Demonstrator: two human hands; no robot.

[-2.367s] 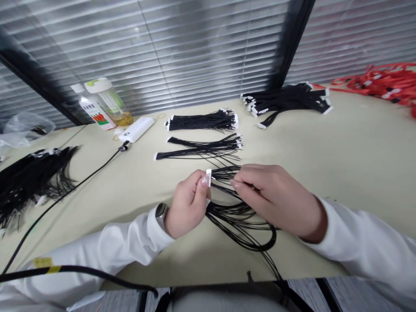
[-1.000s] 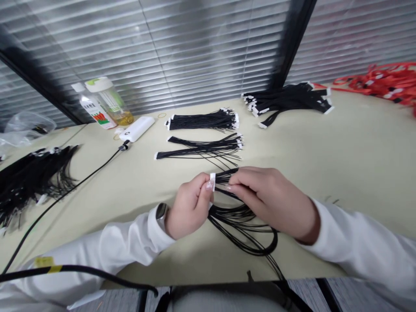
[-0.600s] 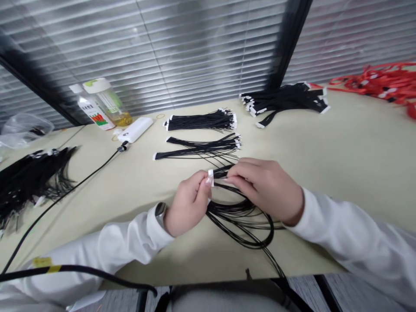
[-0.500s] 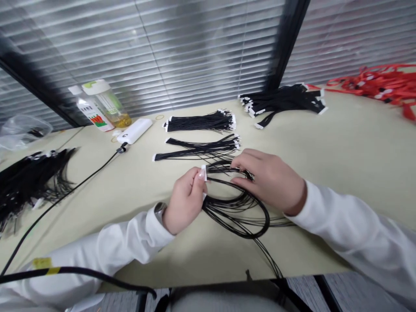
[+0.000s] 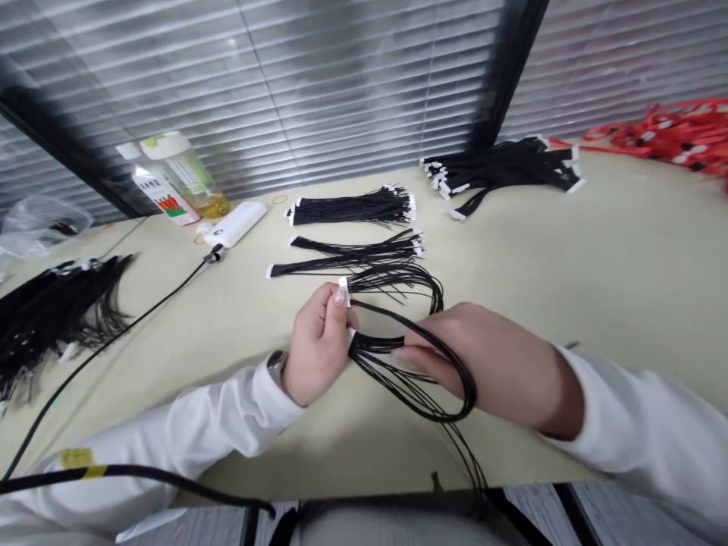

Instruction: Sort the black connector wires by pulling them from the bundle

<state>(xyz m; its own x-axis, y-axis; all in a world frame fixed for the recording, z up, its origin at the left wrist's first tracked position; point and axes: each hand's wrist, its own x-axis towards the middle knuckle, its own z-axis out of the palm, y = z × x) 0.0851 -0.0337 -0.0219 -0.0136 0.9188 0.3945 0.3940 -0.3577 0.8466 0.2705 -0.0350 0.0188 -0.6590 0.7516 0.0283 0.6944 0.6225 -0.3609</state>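
My left hand (image 5: pixel 318 345) is closed round a black wire harness, its thumb pressed on a white connector (image 5: pixel 343 291). A second white connector (image 5: pixel 352 339) pokes out below the same fingers. From these ends the black wires (image 5: pixel 392 309) bow out to the right in big loops, with some loose strands (image 5: pixel 463 455) hanging over the table's front edge. My right hand (image 5: pixel 483 364) reaches in among the loops, thumb and fingers closed on the lower wires; its fingertips are partly hidden. Just beyond lie two thin black harnesses (image 5: pixel 346 262) on the table.
A neat harness bundle (image 5: pixel 353 210) lies farther back, with a black cable pile (image 5: pixel 500 171) and red straps (image 5: pixel 671 140) to its right. Leftward are a white power bank (image 5: pixel 236 224), two bottles (image 5: pixel 164 193), another harness pile (image 5: pixel 62 311) and a black cord (image 5: pixel 114 345).
My right hand has moved down and toward me, from the upper wires to the lower ones. My left hand has shifted slightly left, still holding the connectors.
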